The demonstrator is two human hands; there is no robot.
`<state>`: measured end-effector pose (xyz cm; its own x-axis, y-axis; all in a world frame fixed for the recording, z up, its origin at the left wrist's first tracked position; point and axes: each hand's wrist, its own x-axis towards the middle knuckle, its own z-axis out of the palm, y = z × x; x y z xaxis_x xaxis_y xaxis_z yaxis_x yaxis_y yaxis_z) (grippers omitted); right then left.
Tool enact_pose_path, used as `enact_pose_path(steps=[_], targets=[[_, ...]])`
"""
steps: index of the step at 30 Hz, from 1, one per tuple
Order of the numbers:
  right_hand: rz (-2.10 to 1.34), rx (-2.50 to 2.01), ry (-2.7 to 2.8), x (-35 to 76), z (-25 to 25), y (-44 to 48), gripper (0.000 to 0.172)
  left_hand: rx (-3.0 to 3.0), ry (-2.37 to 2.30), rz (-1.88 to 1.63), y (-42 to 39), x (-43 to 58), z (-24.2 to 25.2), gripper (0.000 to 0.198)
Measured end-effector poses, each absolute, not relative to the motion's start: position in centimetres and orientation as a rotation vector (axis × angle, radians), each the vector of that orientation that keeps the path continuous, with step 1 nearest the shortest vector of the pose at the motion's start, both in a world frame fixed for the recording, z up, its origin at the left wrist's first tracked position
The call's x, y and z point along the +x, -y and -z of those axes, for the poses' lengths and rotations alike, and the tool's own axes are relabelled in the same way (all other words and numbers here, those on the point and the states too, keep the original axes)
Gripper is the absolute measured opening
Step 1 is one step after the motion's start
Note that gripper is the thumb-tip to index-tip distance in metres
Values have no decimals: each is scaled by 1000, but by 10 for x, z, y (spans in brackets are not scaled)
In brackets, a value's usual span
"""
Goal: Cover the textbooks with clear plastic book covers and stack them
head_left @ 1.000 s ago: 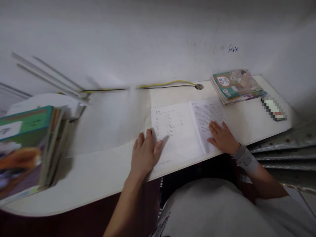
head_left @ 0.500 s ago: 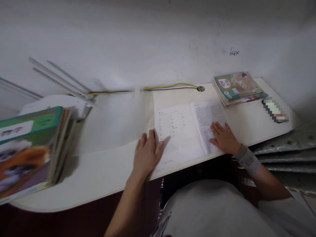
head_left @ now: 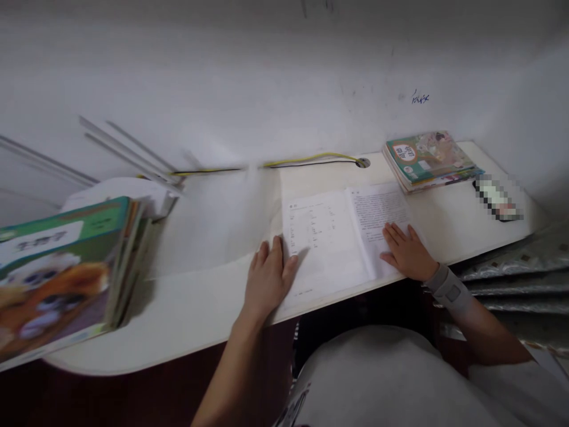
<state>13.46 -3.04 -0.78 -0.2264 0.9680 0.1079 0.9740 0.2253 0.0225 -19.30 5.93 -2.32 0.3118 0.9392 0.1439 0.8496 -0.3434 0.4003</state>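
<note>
An open book (head_left: 331,243) with printed white pages lies flat on the white desk (head_left: 204,314). My left hand (head_left: 268,277) rests at the left edge of its left page, fingers stretched out and thumb on the paper. On the lower part of the right page lies my right hand (head_left: 408,252), palm down with fingers spread. A grey band (head_left: 446,286) is around my right wrist. Neither hand grips anything. A translucent sheet (head_left: 213,222) is spread on the desk left of the book.
A stack of picture-covered books (head_left: 57,279) stands at the left. Another book stack (head_left: 431,157) lies at the back right, near a phone (head_left: 496,198). A yellow and black cable (head_left: 315,160) runs along the wall into a desk hole. Silvery quilted material (head_left: 524,267) is at the right.
The view has shifted slightly, so the left book stack and the hands appear a little further right. Both hands keep their places on the book.
</note>
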Motion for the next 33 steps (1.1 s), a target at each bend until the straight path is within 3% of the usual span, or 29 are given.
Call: enact_pose_path(steps=[9, 17, 22, 27, 31, 33], targets=[[135, -1804, 2323, 101, -3, 28, 43, 1759, -1667, -833, -50, -190, 3, 57], [152, -1739, 2349, 68, 8, 30, 47, 1331, -1533, -874, -60, -182, -20, 50], [52, -1688, 2287, 72, 10, 28, 44, 1064, -1349, -1156, -56, -173, -33, 45], [-400, -1448, 2020, 87, 3, 18, 48, 1039, -941, -1087, -36, -134, -60, 60], [-948, -1194, 1614, 101, -28, 8, 53, 1453, -796, -1038, -24, -87, -75, 67], [-1034, -1155, 1499, 107, -47, 5, 48, 1707, -762, -960, -19, -64, -77, 67]])
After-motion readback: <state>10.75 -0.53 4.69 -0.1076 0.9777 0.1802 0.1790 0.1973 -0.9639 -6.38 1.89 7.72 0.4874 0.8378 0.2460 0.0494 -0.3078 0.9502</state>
